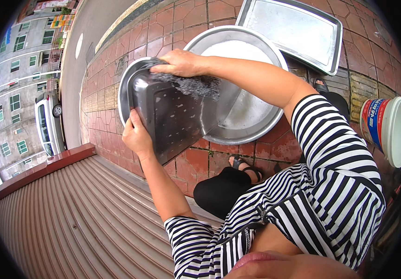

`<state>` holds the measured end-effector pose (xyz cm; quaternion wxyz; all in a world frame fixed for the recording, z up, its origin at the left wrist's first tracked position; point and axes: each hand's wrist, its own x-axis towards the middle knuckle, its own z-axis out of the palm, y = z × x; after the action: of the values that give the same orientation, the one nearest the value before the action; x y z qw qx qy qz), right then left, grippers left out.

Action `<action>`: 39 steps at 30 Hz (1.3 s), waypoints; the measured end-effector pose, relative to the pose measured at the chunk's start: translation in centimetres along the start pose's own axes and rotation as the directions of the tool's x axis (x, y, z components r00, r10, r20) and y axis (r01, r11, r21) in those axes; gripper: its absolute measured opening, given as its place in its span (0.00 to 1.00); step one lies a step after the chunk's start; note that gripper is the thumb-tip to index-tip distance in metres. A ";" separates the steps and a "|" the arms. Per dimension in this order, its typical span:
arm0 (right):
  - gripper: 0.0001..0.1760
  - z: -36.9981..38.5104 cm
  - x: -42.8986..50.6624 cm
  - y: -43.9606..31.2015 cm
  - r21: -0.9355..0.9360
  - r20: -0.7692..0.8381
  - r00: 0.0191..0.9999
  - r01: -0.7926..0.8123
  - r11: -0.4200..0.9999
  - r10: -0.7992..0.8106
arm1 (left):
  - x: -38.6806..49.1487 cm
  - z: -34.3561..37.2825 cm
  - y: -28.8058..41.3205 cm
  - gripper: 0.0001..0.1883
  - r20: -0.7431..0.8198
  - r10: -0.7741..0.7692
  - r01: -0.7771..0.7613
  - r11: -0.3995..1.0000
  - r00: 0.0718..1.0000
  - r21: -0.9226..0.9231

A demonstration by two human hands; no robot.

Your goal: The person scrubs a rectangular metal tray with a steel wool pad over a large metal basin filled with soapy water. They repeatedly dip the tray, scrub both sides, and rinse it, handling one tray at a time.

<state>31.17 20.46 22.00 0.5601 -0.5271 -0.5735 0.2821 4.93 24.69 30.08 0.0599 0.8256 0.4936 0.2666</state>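
Observation:
My left hand (pixel 137 134) grips the near rim of a rectangular metal tray (pixel 176 118), its thumb over the edge. The tray is tilted, its dark surface spotted with water, and its right end reaches over a large round metal basin (pixel 279 57). My right hand (pixel 183 62) presses a grey mesh scouring pad (pixel 200 85) onto the tray near its far rim. Part of the pad hangs towards the basin. Whitish, sudsy-looking liquid shows in the basin, which stands on red paving; my right forearm crosses above it.
A second metal tray (pixel 291 29) lies beyond the basin. To the right is a white plastic bucket (pixel 397 132) with a printed label. My sandalled feet are near the basin. A ribbed metal shutter (pixel 75 216) borders the paving at the left, and a vehicle (pixel 48 122) stands farther off.

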 end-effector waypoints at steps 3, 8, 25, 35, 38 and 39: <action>0.29 -0.1 -2.3 2.3 0.074 -0.039 0.998 -0.036 0.997 0.039 | -0.3 -0.3 -0.4 0.26 -0.025 0.000 -0.002 0.998 1.000 -0.067; 0.30 1.4 -4.5 3.9 -0.014 -0.357 0.924 -0.154 0.988 0.139 | -1.1 -0.6 0.0 0.25 -0.088 0.032 -0.034 0.999 0.996 -0.030; 0.16 1.2 -5.7 -1.9 -0.487 -0.372 0.744 0.352 0.799 -0.555 | -2.9 -0.8 1.5 0.26 -0.112 0.030 -0.024 0.998 0.993 0.058; 0.12 -0.9 -3.6 -3.8 -0.268 -0.216 0.770 0.545 0.795 -0.600 | -2.9 -1.0 0.6 0.24 -0.089 0.048 -0.045 0.999 0.995 0.031; 0.10 -1.9 -2.8 -4.4 -0.140 -0.098 0.836 0.525 0.839 -0.540 | -3.0 -0.9 0.5 0.23 -0.092 0.053 -0.051 0.999 0.994 0.019; 0.09 -2.2 -2.7 -4.4 -0.089 -0.049 0.868 0.489 0.868 -0.495 | -3.0 -1.0 0.4 0.23 -0.091 0.029 -0.026 0.999 0.995 0.038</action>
<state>31.43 16.17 25.61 0.6134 -0.3935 -0.6788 0.0900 3.66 21.77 29.90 0.0184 0.8202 0.4892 0.2958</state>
